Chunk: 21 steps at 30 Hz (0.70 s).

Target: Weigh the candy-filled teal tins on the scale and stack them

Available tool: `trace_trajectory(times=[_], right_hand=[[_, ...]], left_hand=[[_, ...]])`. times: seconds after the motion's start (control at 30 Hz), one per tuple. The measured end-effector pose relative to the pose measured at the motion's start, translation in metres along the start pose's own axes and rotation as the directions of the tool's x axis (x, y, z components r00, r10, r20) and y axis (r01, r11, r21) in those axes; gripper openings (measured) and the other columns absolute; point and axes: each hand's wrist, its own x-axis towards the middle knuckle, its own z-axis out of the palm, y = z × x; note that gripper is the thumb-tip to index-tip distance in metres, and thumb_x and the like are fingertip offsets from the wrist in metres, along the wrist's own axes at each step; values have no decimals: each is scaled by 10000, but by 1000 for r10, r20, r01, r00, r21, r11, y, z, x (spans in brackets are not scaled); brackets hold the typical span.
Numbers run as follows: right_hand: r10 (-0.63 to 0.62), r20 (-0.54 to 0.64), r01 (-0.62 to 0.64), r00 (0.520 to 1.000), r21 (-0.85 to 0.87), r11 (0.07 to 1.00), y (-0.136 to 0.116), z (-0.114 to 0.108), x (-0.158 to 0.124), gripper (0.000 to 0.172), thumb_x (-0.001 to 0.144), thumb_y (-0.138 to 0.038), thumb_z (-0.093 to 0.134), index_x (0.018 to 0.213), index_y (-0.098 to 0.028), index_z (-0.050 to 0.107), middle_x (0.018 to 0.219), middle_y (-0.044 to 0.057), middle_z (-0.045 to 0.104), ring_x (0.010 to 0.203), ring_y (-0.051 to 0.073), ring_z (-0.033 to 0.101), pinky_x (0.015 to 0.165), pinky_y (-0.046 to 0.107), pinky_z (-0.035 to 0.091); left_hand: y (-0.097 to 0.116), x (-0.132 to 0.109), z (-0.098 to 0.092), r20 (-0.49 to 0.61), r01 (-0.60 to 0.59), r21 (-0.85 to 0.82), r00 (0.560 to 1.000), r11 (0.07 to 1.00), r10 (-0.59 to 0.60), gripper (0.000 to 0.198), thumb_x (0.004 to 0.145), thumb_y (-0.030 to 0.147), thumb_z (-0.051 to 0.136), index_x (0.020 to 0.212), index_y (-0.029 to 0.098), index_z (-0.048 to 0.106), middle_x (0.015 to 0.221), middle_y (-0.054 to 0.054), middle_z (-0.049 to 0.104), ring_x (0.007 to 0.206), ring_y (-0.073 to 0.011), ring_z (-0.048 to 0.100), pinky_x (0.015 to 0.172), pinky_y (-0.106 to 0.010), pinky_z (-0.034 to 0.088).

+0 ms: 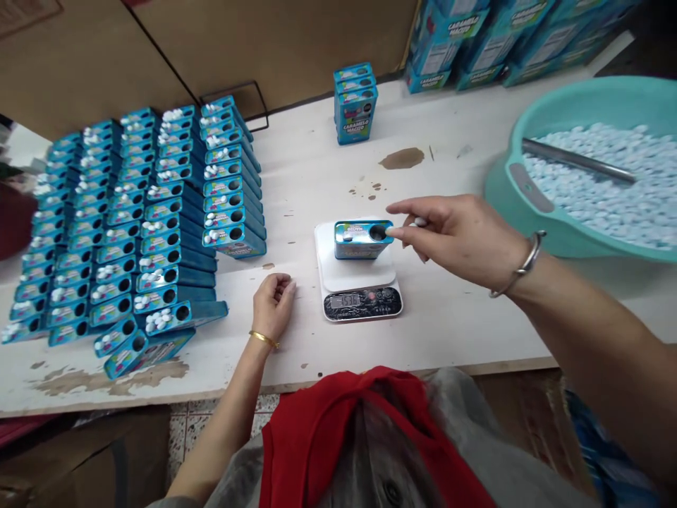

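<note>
A blue candy tin [362, 239] with a round hole in its top stands on a small white kitchen scale [360, 276] whose display is lit. My right hand [459, 236] reaches in from the right, fingertips at the tin's hole, with a small white candy pinched between its fingers. My left hand [273, 304] rests on the white table [455, 317] left of the scale, fingers curled in, nothing seen in it. Both wrists wear bangles.
Rows of the same blue tins [142, 219], several with white candies on top, fill the table's left side. A teal basin [587, 166] of pale blue candies with a metal scoop sits at right. A short stack of tins [355, 104] and blue boxes [508, 39] stand at the back.
</note>
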Motion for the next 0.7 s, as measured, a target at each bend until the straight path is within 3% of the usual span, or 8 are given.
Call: trace_trajectory(times=[0.1,0.17,0.23,0.33,0.5,0.6,0.7], right_hand=[[-43,-10,43,999,-20,999,5,0,5,366,771,-328,640,1103,-176,652,629,-8,602,479,100,508,508,267,433],[-55,-32,54,998,-31,998,12,1,0,328,796,-352,607,1072,-184,667,610,-5,592,487,105,507,505,265,426],[-49,-48,47,998,-47,998,19,5,-10,308,812,-363,583,1043,-184,678,593,0,585,497,112,507,498,264,417],[8,-31,-9,999,-24,1000,29,16,-25,334,820,-356,569,1083,-172,662,578,0,581,505,123,508,478,265,406],[49,22,-50,999,68,996,33,29,-34,379,825,-345,554,1163,-188,620,569,-16,573,489,126,486,451,268,402],[40,28,-43,999,84,996,33,26,-28,369,816,-338,565,1147,-190,629,578,-16,572,484,119,478,448,265,398],[58,11,-59,998,128,990,35,19,-21,362,795,-347,597,1120,-191,636,559,-25,546,482,112,475,456,258,396]], left_hand=[[13,0,-4,-2,-37,-25,999,999,37,210,827,351,531,931,174,578,802,-26,605,689,-126,553,632,-256,467],[31,3,-9,-53,-174,26,983,984,175,254,855,357,503,1029,185,574,904,-55,612,802,-152,573,719,-294,481],[52,9,-11,-78,-362,156,923,919,377,334,869,389,487,1142,208,555,1085,-93,581,998,-196,544,860,-357,453],[83,21,-7,23,-570,303,806,764,592,455,853,501,477,1234,258,522,1332,-99,452,1239,-261,397,1015,-443,332],[115,33,17,207,-695,319,715,645,668,517,823,573,489,1268,311,488,1432,-57,371,1363,-302,238,1086,-511,168],[124,36,24,229,-708,278,706,650,671,545,829,590,467,1290,300,461,1434,-64,369,1364,-306,243,1091,-516,137],[120,43,23,202,-650,252,760,717,618,642,815,617,466,1337,249,400,1403,-110,401,1325,-314,308,1063,-503,203]])
